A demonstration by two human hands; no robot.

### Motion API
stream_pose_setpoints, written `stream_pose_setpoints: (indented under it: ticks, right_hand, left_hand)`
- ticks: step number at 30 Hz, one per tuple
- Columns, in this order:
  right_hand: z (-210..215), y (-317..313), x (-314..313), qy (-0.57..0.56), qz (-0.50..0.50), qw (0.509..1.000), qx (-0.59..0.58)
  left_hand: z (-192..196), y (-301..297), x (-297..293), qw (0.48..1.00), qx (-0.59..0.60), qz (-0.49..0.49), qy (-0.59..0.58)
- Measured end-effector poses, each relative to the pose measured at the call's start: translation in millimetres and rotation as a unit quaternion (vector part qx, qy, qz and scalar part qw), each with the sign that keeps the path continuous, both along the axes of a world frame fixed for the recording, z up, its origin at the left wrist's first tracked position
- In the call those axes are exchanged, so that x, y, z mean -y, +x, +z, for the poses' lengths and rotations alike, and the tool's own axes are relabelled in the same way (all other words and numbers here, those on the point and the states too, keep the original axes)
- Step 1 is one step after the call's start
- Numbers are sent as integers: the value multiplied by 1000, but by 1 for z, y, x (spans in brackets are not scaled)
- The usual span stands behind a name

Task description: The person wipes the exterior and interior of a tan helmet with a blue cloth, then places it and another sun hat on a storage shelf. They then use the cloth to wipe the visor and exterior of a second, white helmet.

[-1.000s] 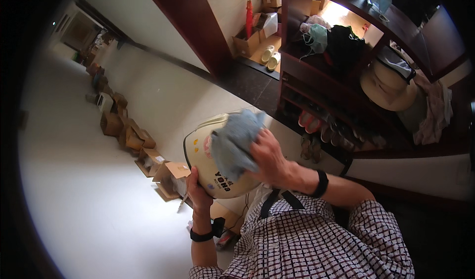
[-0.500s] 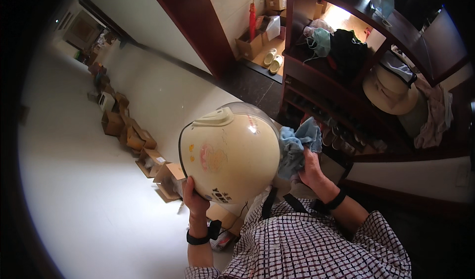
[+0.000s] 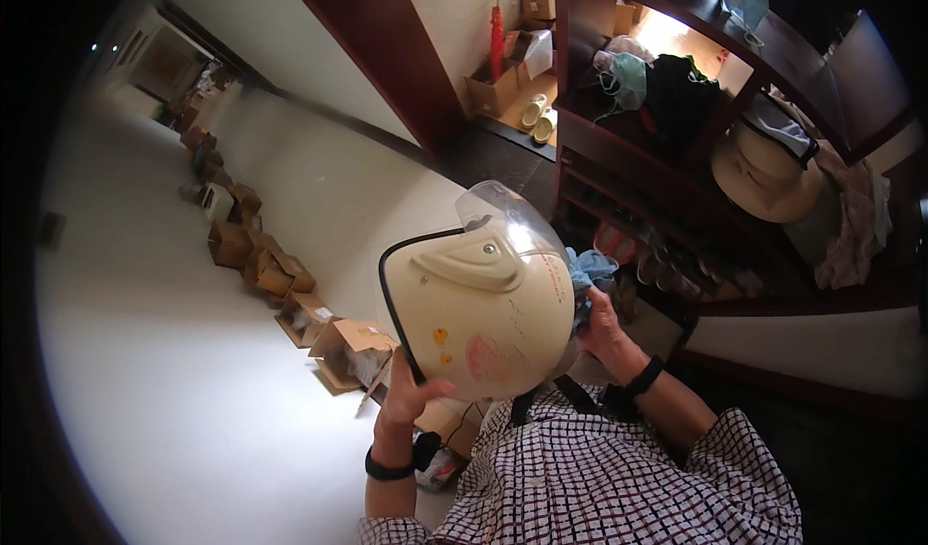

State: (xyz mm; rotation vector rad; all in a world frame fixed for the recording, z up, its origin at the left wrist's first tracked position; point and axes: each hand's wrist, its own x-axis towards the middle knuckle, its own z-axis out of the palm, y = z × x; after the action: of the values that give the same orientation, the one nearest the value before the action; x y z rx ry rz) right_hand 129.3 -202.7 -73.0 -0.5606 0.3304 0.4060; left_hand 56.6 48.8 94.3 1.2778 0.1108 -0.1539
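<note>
A cream motorcycle helmet (image 3: 464,318) is held up in front of my chest, turned so its side faces me. Its clear visor (image 3: 493,218) sits at the upper right, above a side pivot cover. Black trim lines the opening on the left, and faded stickers mark the shell. My left hand (image 3: 411,390) grips the lower left rim, its thumb lying across the outside. A light blue cloth (image 3: 588,272) is in my right hand (image 3: 607,330), against the helmet's right side. The helmet partly hides the cloth and those fingertips.
Open cardboard boxes (image 3: 275,266) line the pale floor to the left. A dark red shelf unit (image 3: 619,148) stands at the right, with shoes below and a sun hat (image 3: 764,173) hanging there. Beyond the doorway are a red umbrella (image 3: 497,42) and pale shoes (image 3: 539,117).
The helmet has rotated in my hands, bringing its side and visor pivot into view and moving the stickers down and right. Less of the blue cloth shows now.
</note>
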Motion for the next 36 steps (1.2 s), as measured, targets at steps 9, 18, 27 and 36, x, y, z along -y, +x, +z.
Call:
stream_pose_setpoints:
  ticks: [9, 18, 27, 36]
  right_hand:
    - [-1, 17, 17, -224, -84, 969, 57]
    - [141, 34, -54, -630, 114, 519, 566]
    - [151, 55, -51, -533, 198, 583, 580]
    - [78, 25, 21, -450, 177, 804, 346]
  left_hand:
    - [-15, 10, 13, 987, -19, 4, 159]
    - [-30, 9, 30, 959, 73, -46, 269]
    - [-28, 0, 19, 969, 15, -33, 246]
    - [-11, -6, -20, 969, 5, -7, 246]
